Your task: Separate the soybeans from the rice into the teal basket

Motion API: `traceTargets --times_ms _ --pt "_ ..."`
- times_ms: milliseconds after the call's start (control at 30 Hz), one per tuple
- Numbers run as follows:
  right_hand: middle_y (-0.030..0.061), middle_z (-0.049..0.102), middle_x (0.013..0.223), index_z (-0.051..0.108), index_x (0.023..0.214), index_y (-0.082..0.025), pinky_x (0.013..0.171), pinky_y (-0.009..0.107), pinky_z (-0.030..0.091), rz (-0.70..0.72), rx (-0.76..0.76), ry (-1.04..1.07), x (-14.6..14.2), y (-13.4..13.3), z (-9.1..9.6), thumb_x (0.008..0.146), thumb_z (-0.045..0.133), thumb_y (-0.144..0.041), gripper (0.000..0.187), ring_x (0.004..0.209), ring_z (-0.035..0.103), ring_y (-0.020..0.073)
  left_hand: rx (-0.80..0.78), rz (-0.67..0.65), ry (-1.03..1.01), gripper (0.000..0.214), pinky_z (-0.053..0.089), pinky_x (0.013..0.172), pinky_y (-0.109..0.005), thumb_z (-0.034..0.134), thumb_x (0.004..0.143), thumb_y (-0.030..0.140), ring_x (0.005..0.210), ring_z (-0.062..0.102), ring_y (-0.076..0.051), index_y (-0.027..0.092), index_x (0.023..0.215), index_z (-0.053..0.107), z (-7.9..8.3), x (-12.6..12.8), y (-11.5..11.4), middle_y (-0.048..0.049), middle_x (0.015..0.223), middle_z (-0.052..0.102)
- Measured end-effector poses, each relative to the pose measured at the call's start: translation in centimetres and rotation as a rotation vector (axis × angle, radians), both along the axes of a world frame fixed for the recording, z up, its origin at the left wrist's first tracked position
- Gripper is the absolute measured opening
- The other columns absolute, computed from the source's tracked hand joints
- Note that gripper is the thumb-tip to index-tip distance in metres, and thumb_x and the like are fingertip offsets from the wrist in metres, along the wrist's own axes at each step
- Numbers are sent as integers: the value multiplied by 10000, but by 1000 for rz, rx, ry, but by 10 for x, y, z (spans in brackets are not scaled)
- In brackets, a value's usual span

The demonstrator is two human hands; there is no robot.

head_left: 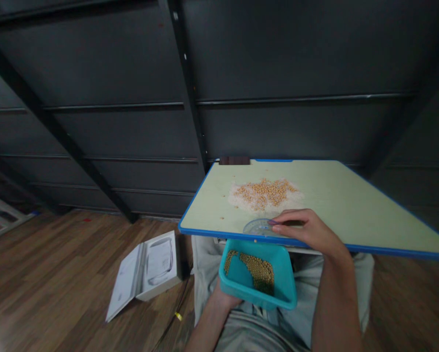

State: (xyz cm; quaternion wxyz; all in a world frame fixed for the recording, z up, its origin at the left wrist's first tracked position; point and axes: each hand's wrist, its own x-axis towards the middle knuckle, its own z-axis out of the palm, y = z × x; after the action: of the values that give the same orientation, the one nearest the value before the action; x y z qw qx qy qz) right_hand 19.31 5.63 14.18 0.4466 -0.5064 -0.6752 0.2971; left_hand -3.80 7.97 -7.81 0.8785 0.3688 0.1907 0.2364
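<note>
My left hand (227, 297) supports a teal plastic basket (288, 288) from beneath, its fingers mostly hidden by it. Inside lie yellow soybeans (258, 268) and some green beans (264, 286). My right hand (303, 226) pinches a clear plastic piece with a curved edge (255, 226), perhaps a protractor, flat at the near edge of the table. Just beyond it, soybeans (266, 191) are spread over a patch of white rice (294, 200). One bean (255, 240) sits at the table's edge, above the basket.
The pale green table (351, 210) has a blue rim and stands over my lap. Dark metal panels (131, 132) rise behind it. On the wooden floor to the left are an open white box (160, 264) and a dark cable (171, 320) with a yellow tag.
</note>
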Motion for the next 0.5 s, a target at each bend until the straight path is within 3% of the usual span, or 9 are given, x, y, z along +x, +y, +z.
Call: traceTargets --times_ms 133,300,500 --pt "38 856 922 878 874 -290 847 391 615 -7 10 6 0 1 0 839 834 -407 130 885 786 250 -49 127 -60 565 463 1094 -548 287 911 597 1293 603 -307 279 805 741 0 -3 0 -44 1035 816" --pt "53 856 1012 880 936 -283 858 404 602 -99 67 17 -1 9 -5 861 808 -369 135 930 773 262 -49 139 -139 440 416 1169 -595 445 880 578 1290 617 -329 253 790 728 -4 -8 1 -72 1034 829" --pt "66 846 959 873 900 -256 832 413 594 -258 143 25 -2 17 -10 863 779 -361 146 885 760 266 -74 118 -170 478 417 1188 -603 466 878 608 1322 612 -361 226 923 748 -13 -7 1 -118 1138 824"
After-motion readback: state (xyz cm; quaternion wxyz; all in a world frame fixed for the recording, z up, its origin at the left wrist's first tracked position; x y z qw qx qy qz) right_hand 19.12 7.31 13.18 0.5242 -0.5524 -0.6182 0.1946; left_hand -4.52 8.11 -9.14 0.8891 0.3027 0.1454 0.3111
